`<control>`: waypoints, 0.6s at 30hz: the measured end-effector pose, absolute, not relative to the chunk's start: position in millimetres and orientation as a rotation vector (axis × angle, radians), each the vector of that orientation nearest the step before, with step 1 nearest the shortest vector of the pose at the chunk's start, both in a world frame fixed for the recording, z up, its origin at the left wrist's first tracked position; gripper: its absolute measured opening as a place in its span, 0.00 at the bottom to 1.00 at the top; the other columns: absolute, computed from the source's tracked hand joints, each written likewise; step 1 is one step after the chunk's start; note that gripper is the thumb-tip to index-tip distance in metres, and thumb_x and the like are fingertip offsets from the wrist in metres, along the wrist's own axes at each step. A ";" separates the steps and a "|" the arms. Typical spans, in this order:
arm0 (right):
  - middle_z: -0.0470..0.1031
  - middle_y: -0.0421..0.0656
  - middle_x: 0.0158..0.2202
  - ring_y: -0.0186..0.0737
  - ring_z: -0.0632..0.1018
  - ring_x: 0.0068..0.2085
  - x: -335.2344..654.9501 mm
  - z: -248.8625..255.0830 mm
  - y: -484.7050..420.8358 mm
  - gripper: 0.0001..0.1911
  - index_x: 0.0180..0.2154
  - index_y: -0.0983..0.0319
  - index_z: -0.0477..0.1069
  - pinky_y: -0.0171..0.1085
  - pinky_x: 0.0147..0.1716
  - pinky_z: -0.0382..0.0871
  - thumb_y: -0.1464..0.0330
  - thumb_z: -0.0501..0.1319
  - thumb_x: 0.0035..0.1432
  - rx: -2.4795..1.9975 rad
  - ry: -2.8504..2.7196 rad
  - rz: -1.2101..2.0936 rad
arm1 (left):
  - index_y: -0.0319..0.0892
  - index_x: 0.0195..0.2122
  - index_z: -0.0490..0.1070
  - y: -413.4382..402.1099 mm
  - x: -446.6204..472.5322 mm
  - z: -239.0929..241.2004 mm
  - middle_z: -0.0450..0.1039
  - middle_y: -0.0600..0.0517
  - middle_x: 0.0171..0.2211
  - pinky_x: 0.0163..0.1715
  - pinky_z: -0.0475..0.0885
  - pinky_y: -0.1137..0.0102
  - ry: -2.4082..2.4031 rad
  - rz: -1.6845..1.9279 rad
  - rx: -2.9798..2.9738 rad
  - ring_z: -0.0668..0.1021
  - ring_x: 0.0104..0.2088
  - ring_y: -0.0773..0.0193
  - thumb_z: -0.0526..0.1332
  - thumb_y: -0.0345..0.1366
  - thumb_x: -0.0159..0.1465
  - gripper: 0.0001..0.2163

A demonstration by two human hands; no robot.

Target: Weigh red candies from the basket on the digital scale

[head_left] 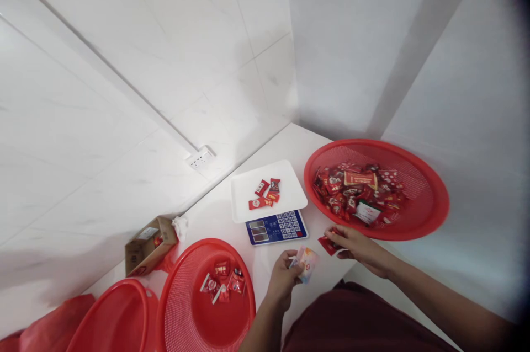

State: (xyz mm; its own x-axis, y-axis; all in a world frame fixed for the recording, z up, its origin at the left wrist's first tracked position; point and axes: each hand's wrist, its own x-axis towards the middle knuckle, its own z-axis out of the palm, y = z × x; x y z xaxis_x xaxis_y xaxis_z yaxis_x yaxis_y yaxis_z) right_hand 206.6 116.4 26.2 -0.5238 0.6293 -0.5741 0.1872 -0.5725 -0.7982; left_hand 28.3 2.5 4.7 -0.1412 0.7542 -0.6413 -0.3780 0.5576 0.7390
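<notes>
Left hand [284, 280]: fingers pinched shut on a small pale pouch [307, 264], pastel pink and blue print; writing on it too small to read. Its long axis runs roughly 11 to 5 o'clock, upper end tilted away from the wrist. It is held just above the white desk [215, 214], at 6 o'clock from the scale [271, 203].

Right hand [351, 247]: fingers closed on a red candy packet [328, 244], flat, pointing toward 10 o'clock, just outside the rim of the large red basket [430, 214] full of red sweets [358, 189]; labels illegible.

Scale tray carries four red packets [265, 195]. Blue keypad panel [276, 227], digits unreadable. A second red basket [182, 308] at 8 o'clock holds a few sweets.
</notes>
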 end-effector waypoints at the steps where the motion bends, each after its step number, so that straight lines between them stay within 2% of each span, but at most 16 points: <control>1: 0.69 0.41 0.29 0.33 0.69 0.29 206.4 27.5 115.8 0.21 0.30 0.61 0.65 0.31 0.26 0.63 0.49 0.58 0.46 -1.369 -1.238 2.176 | 0.41 0.38 0.68 3.3 29.0 6.7 0.70 0.51 0.30 0.27 0.62 0.72 1.388 1.014 0.363 0.70 0.26 0.69 0.66 0.40 0.44 0.19; 5: 0.64 0.38 0.23 0.29 0.65 0.22 204.6 27.8 112.9 0.26 0.29 0.62 0.67 0.30 0.21 0.58 0.45 0.52 0.47 -1.527 -1.191 2.149 | 0.42 0.41 0.70 8.5 32.1 17.4 0.71 0.50 0.32 0.28 0.61 0.72 1.350 0.986 0.403 0.70 0.27 0.68 0.66 0.42 0.46 0.21; 10: 0.57 0.34 0.16 0.27 0.59 0.18 200.6 21.9 106.4 0.25 0.24 0.63 0.65 0.29 0.17 0.50 0.46 0.58 0.43 -1.334 -1.595 2.288 | 0.41 0.40 0.70 15.2 36.0 24.9 0.71 0.52 0.28 0.26 0.59 0.73 1.349 0.974 0.472 0.68 0.24 0.69 0.66 0.42 0.46 0.20; 13: 0.56 0.34 0.16 0.27 0.58 0.18 197.8 19.3 103.2 0.23 0.21 0.63 0.62 0.29 0.18 0.49 0.49 0.57 0.44 -1.201 -1.707 2.283 | 0.41 0.39 0.69 18.1 38.2 25.9 0.70 0.53 0.26 0.26 0.60 0.73 1.352 0.983 0.445 0.68 0.24 0.70 0.67 0.42 0.46 0.20; 18: 0.56 0.34 0.16 0.28 0.59 0.18 194.9 17.3 105.2 0.22 0.22 0.63 0.62 0.30 0.18 0.50 0.49 0.56 0.45 -1.288 -1.640 2.186 | 0.39 0.35 0.69 18.6 40.7 28.2 0.71 0.51 0.29 0.26 0.62 0.73 1.320 0.981 0.350 0.70 0.25 0.70 0.66 0.44 0.46 0.18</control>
State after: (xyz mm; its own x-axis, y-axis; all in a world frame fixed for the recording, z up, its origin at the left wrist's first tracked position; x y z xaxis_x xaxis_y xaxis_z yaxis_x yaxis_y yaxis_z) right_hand 194.9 105.2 17.3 -0.6307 0.5477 -0.5497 0.3746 -0.4055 -0.8338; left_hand 40.7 18.6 28.2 -0.0627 0.7612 -0.6454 -0.3984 0.5738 0.7155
